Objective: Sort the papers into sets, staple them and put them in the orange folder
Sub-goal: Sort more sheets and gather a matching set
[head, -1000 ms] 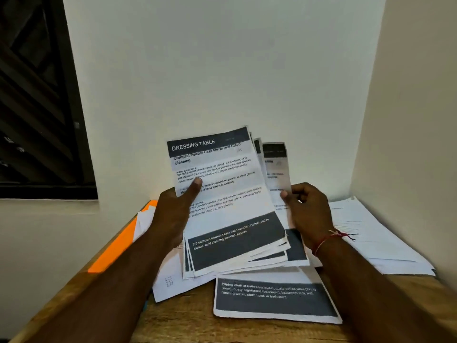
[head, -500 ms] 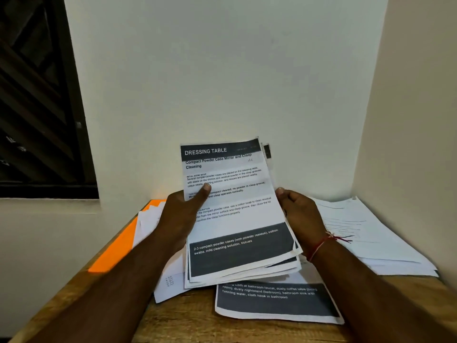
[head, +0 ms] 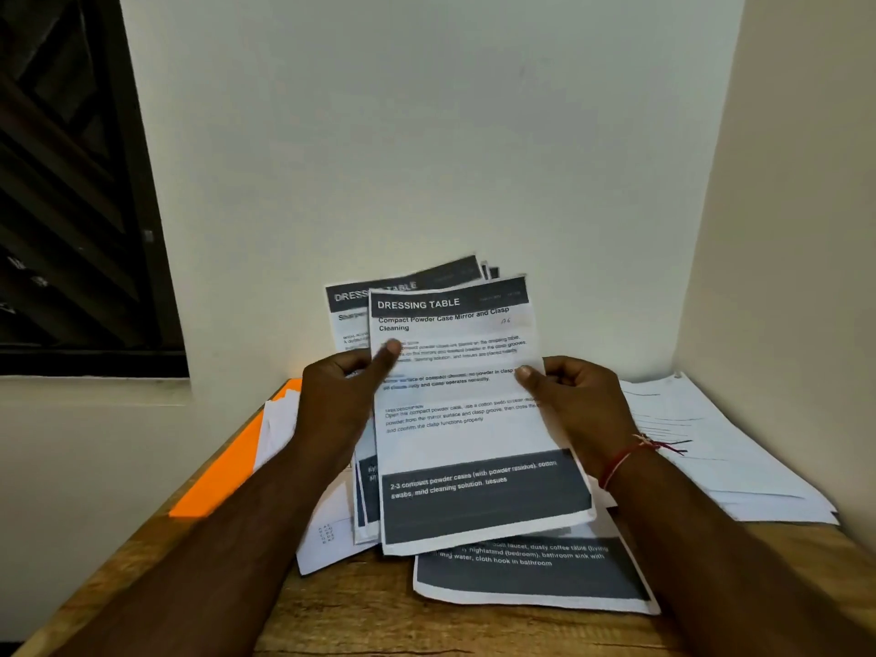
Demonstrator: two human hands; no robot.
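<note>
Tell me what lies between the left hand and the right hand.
In the head view, the white printed sheet headed DRESSING TABLE spans the gap; the left hand holds its left side, the right hand pinches its right edge.

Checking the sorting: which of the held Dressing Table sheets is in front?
The sheet titled Compact Powder Case Mirror and Clasp Cleaning, pinched by the right hand; the other sheets peek out behind it.

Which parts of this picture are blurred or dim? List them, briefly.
Head view: the front sheet has a readable heading, but its small print is smeared; head view: the rear sheets behind it and the thumb of the left hand are blurred; head view: the window at left is nearly black.
</note>
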